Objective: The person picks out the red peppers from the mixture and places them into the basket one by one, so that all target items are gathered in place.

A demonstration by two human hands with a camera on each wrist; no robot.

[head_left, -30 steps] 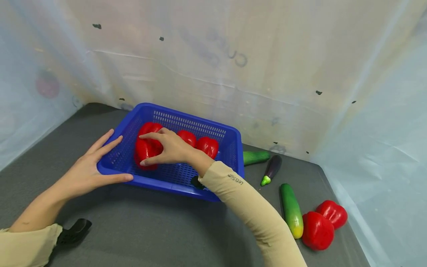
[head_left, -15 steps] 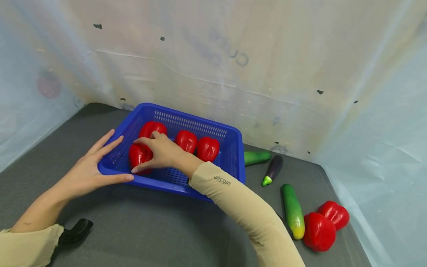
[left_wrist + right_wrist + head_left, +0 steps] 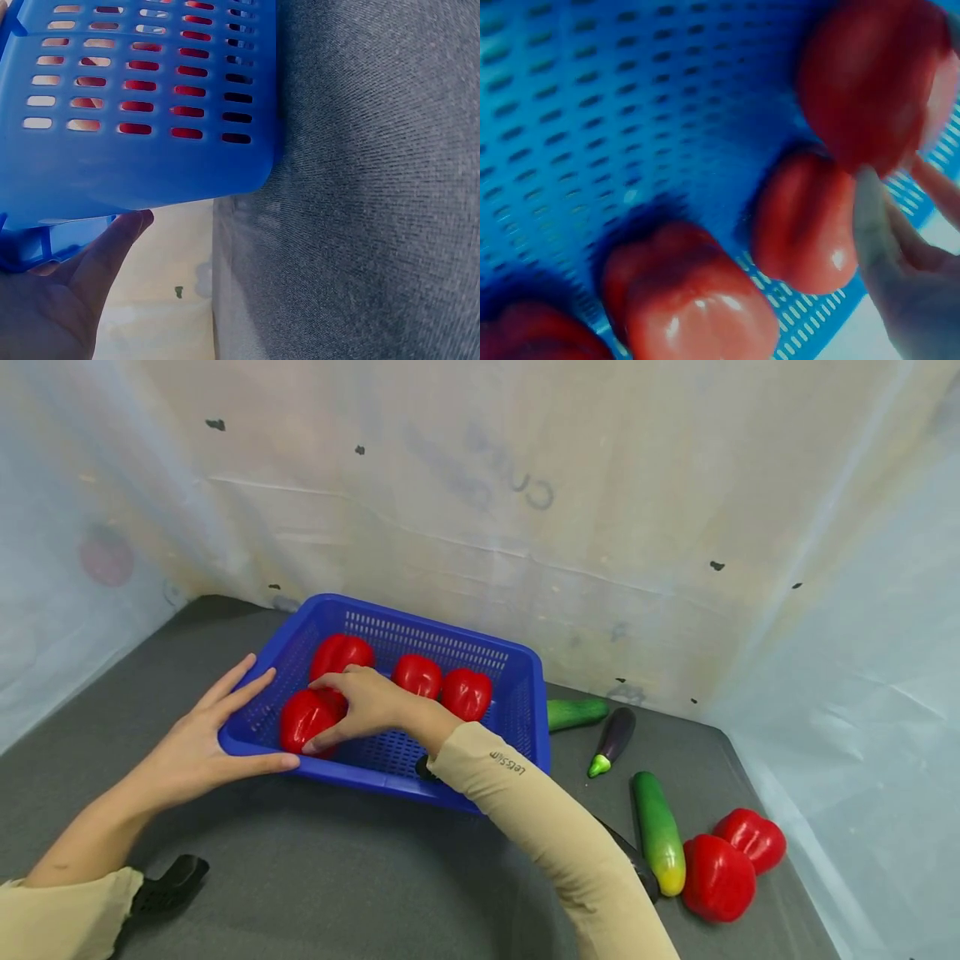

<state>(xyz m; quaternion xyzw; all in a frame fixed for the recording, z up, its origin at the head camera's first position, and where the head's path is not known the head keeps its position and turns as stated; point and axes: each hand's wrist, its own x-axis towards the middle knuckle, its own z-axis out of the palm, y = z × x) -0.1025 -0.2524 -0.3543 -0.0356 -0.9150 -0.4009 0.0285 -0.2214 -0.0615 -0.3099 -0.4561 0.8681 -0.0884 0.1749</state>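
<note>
A blue perforated plastic basket (image 3: 420, 792) stands on the dark table. My left hand (image 3: 198, 747) straddles its left front corner, fingers spread straight along the left rim and thumb along the front one. In the left wrist view that hand (image 3: 64, 307) touches the basket's outside just under the rim. Inside the basket, my right hand (image 3: 367, 702) grips a red bell pepper (image 3: 300, 717) near the left front corner. Behind it lies another red bell pepper (image 3: 341, 652), and two more sit further right, one being a red bell pepper (image 3: 467, 693) beside its neighbour (image 3: 417, 674).
Right of the basket lie a cucumber (image 3: 573, 713), an eggplant (image 3: 615, 737) and a green courgette-like vegetable (image 3: 658, 827) with a yellow end. Two red bell peppers, the nearer pepper (image 3: 718, 878) larger, sit by the right edge. A dark thing (image 3: 647, 874) is partly hidden by my right sleeve.
My right hand has moved the bell pepper left and toward the basket's front left corner, uncovering the pepper behind it. My left hand and the basket stay put.
</note>
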